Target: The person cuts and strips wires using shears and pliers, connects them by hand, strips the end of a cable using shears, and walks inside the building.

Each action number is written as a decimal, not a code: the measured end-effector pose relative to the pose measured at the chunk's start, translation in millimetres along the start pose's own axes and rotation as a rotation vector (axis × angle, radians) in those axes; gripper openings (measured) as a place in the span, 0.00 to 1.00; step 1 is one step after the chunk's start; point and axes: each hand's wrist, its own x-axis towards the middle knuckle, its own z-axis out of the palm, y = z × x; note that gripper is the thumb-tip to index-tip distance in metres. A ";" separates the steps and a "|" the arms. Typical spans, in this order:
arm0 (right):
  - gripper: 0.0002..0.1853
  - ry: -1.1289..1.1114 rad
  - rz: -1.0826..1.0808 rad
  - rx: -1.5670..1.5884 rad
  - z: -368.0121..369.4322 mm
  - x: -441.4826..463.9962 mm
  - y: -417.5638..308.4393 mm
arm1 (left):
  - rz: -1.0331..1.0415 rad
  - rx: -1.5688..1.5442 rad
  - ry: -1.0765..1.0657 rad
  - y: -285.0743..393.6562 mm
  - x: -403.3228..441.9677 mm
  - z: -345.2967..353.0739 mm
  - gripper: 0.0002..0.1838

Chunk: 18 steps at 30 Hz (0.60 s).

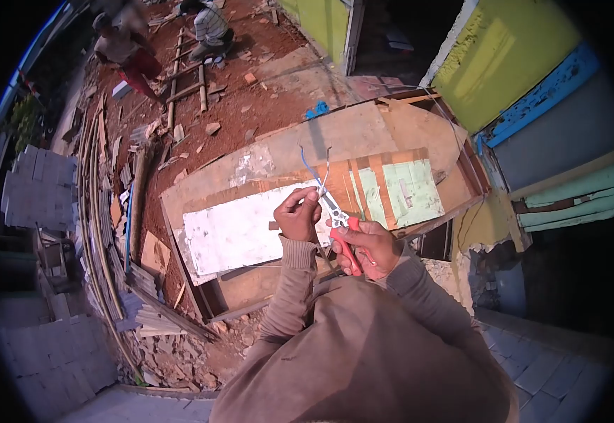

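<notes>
My left hand is closed, pinching an electrical cable between thumb and fingers. Two strands fan upward from the cable's end, a blue wire and a pale one with a dark tip. Red-handled wire strippers are gripped in my right hand. Their metal jaws point up and left, close beside the cable near my left fingertips; whether they touch it I cannot tell. Below both hands lies a white board on a large wooden panel.
The wooden panel carries a pale green board and a blue object at its far edge. Bamboo poles and scrap lie left. Two people, one crouching, are beyond on red soil near a wooden ladder.
</notes>
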 end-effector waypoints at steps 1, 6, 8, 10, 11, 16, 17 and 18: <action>0.10 0.001 0.002 0.003 2.2 -0.5 1.0 | -0.017 -0.098 -0.049 0.3 2.2 -6.8 0.09; 0.10 -0.081 -0.025 -0.250 -7.9 -5.2 -3.0 | 0.025 0.183 -0.101 25.6 3.8 -18.6 0.20; 0.12 0.015 -0.105 -0.578 -27.4 -1.4 3.2 | 0.332 0.553 -0.272 48.6 4.5 -33.7 0.20; 0.15 0.250 -0.745 -1.600 -38.1 -7.5 3.9 | 0.751 0.828 -0.416 79.4 -1.2 -20.2 0.14; 0.17 0.172 -0.590 -1.584 -32.2 -14.5 -6.3 | 0.759 0.861 -0.299 79.0 -0.2 -21.0 0.11; 0.17 0.315 -0.348 -1.434 -91.4 -47.2 -44.4 | 0.515 0.726 0.116 115.8 65.3 -109.3 0.11; 0.17 0.269 -0.347 -1.442 -96.4 -46.3 -44.0 | 0.383 0.766 0.060 121.0 63.3 -114.8 0.10; 0.16 0.276 -0.207 -1.159 -98.5 -45.5 -39.7 | 0.244 0.564 -0.065 130.5 44.7 -86.5 0.10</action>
